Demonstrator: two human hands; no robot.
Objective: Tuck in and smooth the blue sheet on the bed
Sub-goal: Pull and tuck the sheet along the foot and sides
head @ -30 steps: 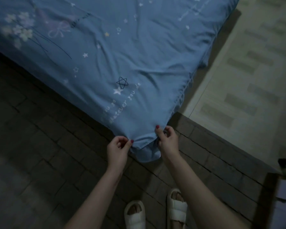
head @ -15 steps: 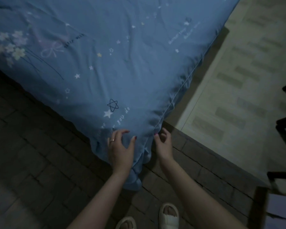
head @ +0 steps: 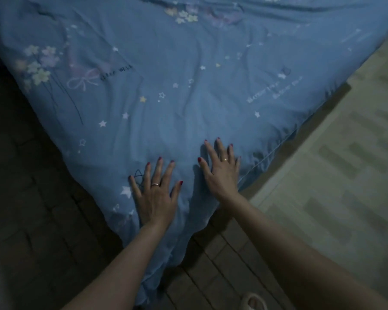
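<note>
Two bare forearms reach from me to the bed corner, where my left hand [head: 155,199] and right hand [head: 222,173] lie flat, fingers spread wide, on the blue sheet [head: 188,90]; beyond them it stretches wrinkled across the bed.

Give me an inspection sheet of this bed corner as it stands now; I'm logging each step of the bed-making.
Surface: bed, covered to the corner; wrinkles run up the middle.
Job's things: blue sheet, star and flower print, its corner hanging loose toward the floor, not tucked.
Clutter: nothing seen.
Grippers: left hand and right hand both flat on the sheet, fingers spread, a ring on each.
Cables: nothing seen.
Surroundings: dark brick-pattern floor; pale patterned mat on the right; a white slipper at the bottom edge.
</note>
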